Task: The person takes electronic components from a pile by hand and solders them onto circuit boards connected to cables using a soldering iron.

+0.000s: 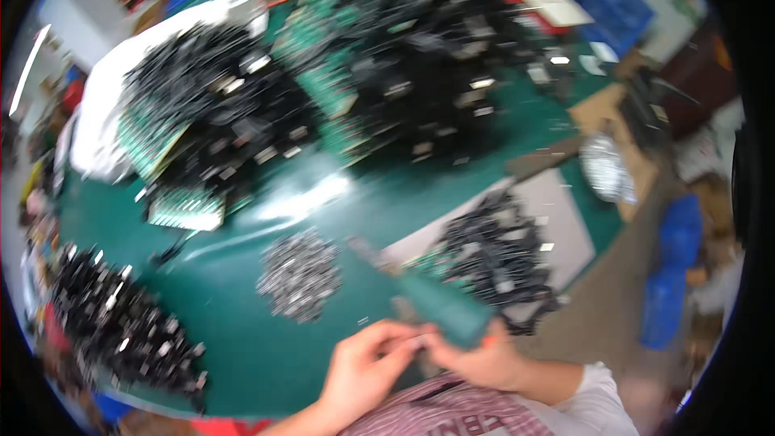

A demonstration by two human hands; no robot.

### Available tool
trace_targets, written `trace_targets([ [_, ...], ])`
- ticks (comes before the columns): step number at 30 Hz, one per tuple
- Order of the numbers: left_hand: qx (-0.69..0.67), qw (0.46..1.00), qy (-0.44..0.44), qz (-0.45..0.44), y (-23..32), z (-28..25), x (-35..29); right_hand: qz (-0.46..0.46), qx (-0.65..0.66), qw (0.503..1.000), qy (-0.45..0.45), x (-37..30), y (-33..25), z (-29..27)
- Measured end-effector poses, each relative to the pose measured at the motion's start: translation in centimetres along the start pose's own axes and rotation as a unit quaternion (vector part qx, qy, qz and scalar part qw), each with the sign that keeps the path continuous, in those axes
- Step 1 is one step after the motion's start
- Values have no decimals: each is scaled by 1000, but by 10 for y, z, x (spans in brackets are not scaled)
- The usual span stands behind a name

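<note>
Bare left hand (pixel 361 367): curled, with thumb and fingers drawn narrow; fingertips-to-fingertips with the right; cannot tell, through blur, whether gripping a small part.
Bare right hand (pixel 486 362): wrapped about the rear of the tool, with thumb and forefinger reaching across to the left.
Dark green tapered tool with narrow grey tip (pixel 444 307): held in right hand; pointing forward and leftward; blurred.
Loose pile of small silver metal pieces (pixel 300 276): on the tabletop, left of the tip, apart from both hands.
Tangled heap of thin black parts with green bits (pixel 504 246): just right of the tool, on a pale grey flat sheet (pixel 571 214).
Glossy green tabletop (pixel 250 363): lit by bright glare near the middle.
Far heaps: large black mound (pixel 428 48) at centre; black-and-green mound (pixel 226 97) farther left, beside a bulky white bag (pixel 103 121).
Near-left heap of shiny black parts (pixel 125 323): along the table's left side.
Crumpled silver foil bundle (pixel 604 163): far right, on a brown board (pixel 593 111).
</note>
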State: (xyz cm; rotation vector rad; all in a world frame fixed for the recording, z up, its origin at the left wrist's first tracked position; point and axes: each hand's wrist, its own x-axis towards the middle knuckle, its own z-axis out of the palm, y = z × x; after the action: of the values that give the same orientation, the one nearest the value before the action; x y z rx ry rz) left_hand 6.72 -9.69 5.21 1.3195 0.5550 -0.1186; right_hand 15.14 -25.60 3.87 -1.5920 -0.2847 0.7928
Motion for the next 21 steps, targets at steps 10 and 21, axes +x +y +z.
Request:
trace_targets([
  [10,-51,997,4,-54,15,3,-7,10,148,987,-63,5,-3,7],
  [21,-42,993,87,-63,30,-29,41,32,-63,996,-48,-29,-42,-77],
])
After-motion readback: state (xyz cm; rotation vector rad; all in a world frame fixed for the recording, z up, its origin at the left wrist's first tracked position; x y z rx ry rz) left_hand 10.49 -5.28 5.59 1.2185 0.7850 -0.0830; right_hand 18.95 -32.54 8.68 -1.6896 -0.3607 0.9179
